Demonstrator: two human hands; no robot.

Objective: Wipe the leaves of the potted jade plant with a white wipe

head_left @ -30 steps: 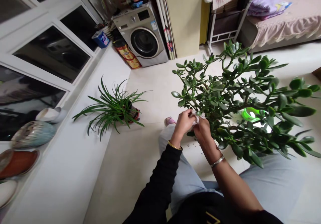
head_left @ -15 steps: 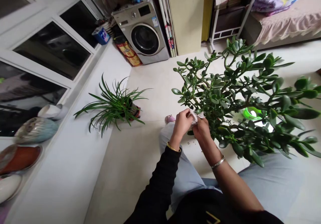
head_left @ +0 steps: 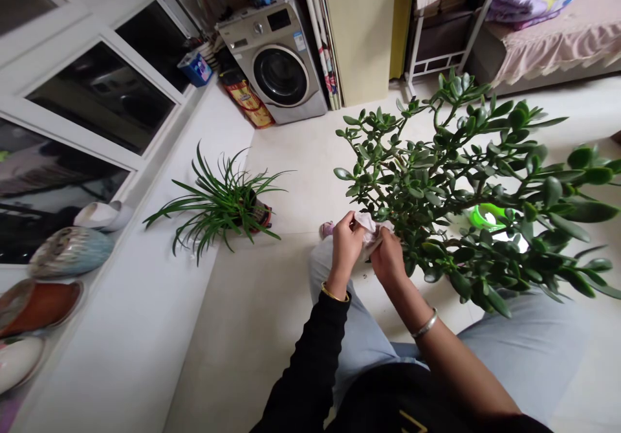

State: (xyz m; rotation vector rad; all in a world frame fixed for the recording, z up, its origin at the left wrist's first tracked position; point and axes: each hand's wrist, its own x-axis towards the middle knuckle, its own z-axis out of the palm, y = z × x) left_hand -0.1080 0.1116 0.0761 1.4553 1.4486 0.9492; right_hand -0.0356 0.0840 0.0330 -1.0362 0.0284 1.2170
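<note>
Left hand and right hand pinch a crumpled cloth (or tissue) just beside the jade plant.

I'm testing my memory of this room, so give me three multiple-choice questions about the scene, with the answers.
1. Which way from the pale cloth in the left hand and right hand does the spider plant stand? A left, B right, C straight ahead.
2. What colour is the left wrist's bangle? A silver, B gold, C red.
3. How is the washing machine's door? A open, B shut, C missing.

Answers: 1 A, the plant sits left of both hands; 2 B, the band shows gold below the black sleeve; 3 B, the round door sits closed.
</note>
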